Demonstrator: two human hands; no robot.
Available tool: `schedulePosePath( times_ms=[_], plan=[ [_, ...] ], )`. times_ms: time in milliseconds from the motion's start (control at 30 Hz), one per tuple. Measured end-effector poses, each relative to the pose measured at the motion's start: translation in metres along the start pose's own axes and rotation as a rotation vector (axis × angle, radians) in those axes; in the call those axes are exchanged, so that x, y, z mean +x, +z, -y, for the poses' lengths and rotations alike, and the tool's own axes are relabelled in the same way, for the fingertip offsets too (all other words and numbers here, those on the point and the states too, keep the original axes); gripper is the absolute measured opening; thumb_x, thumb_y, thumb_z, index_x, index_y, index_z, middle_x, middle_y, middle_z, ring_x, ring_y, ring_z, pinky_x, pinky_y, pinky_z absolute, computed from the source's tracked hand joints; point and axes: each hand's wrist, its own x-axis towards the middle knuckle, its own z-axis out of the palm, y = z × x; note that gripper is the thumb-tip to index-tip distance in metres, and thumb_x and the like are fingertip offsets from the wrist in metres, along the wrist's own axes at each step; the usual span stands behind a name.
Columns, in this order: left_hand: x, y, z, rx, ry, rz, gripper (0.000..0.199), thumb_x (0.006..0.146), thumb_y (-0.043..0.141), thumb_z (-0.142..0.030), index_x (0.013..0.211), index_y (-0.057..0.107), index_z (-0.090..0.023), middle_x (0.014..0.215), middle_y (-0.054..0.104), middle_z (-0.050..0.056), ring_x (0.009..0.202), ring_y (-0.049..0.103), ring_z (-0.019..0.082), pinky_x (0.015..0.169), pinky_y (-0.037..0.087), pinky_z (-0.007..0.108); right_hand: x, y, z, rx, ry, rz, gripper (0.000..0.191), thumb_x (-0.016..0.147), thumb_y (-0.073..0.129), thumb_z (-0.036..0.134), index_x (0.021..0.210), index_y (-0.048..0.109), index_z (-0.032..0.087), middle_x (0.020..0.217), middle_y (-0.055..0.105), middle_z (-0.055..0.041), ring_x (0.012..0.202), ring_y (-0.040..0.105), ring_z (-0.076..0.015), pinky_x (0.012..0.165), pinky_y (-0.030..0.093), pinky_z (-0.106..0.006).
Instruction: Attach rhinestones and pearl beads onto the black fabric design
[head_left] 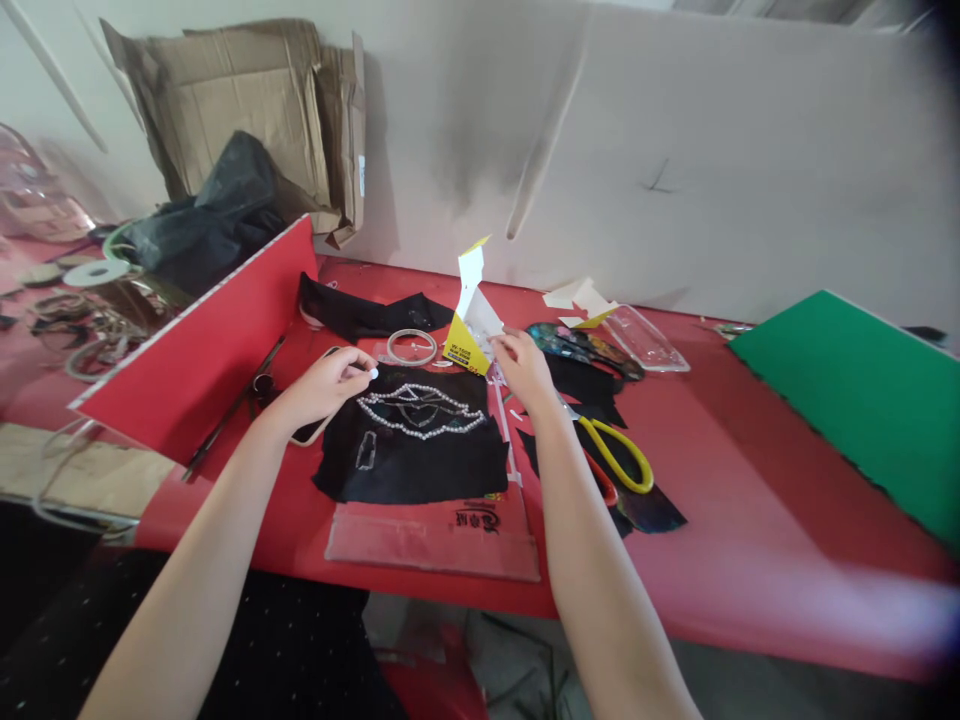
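My left hand (335,375) hovers over the upper left of a black cloth (420,475), thumb and forefinger pinched on a small white piece (373,373). A lip-shaped outline of pearl-like beads (424,434) lies on that cloth, with a small clear outline (366,451) to its lower left. My right hand (523,362) is at the mouth of an opened yellow box (466,345) with a white inside. Its fingers are closed together, and what they hold, if anything, is hidden. A phone (311,430) lies partly under my left wrist. Under the cloth is a clear plastic sheet (435,545).
Scissors (626,460) with yellow and red handles lie right of my right forearm. A ring (411,347) sits behind the cloth, and a clear tray (646,338) at the back right. A red board (217,340) stands left, a green board (855,400) right.
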Motion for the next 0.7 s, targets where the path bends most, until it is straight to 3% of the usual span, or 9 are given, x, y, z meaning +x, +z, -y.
schedulePosePath(
  times_ms=[200,300,467,533,600,700],
  plan=[
    [-0.001,0.001,-0.01,-0.019,0.088,-0.086,0.028,0.084,0.052,-0.042,0.096,0.055,-0.017,0.09,0.063,0.004,0.08,0.06,0.016,0.077,0.048,0.033,-0.006,-0.005,0.024,0.007,-0.128,0.158,0.028,0.09,0.047,0.034,0.085,0.07,0.018,0.091,0.066,-0.008,0.087,0.061,-0.0204,0.083,0.047,-0.034],
    [0.003,0.008,-0.027,-0.015,0.18,-0.075,0.024,0.086,0.049,-0.038,0.098,0.053,-0.017,0.093,0.065,0.006,0.083,0.062,0.016,0.077,0.048,0.031,-0.01,-0.003,0.04,0.018,-0.159,0.203,0.025,0.089,0.049,0.032,0.08,0.068,0.019,0.087,0.066,-0.0064,0.082,0.061,-0.0188,0.078,0.047,-0.031],
    [0.041,0.04,-0.063,0.309,0.424,-0.134,0.018,0.089,0.047,-0.029,0.096,0.056,-0.016,0.106,0.061,0.008,0.078,0.06,0.013,0.077,0.046,0.03,-0.019,-0.001,0.06,0.077,-0.204,0.301,0.023,0.089,0.051,0.032,0.087,0.07,0.019,0.089,0.07,-0.0063,0.078,0.063,-0.0179,0.074,0.048,-0.03],
    [0.063,0.055,-0.071,0.57,0.478,-0.124,0.018,0.088,0.048,-0.022,0.101,0.058,-0.014,0.109,0.062,0.008,0.086,0.061,0.017,0.089,0.041,0.036,-0.021,-0.002,0.064,0.097,-0.219,0.332,0.023,0.089,0.049,0.03,0.091,0.07,0.019,0.091,0.07,-0.0063,0.079,0.064,-0.0181,0.075,0.047,-0.029],
    [0.083,0.066,-0.072,0.792,0.511,-0.12,0.021,0.089,0.046,-0.017,0.101,0.062,-0.01,0.109,0.063,0.013,0.102,0.057,0.026,0.094,0.037,0.043,-0.022,-0.004,0.064,0.09,-0.251,0.301,0.021,0.088,0.049,0.028,0.088,0.068,0.019,0.097,0.069,-0.0071,0.083,0.063,-0.0184,0.076,0.047,-0.029],
    [0.1,0.071,-0.064,0.884,0.553,-0.077,0.023,0.091,0.046,-0.017,0.092,0.068,-0.01,0.11,0.063,0.016,0.115,0.049,0.031,0.096,0.034,0.046,-0.02,-0.008,0.057,0.035,-0.204,0.088,0.018,0.087,0.047,0.027,0.081,0.063,0.02,0.1,0.063,-0.0086,0.079,0.06,-0.0176,0.074,0.047,-0.029]
  ],
)
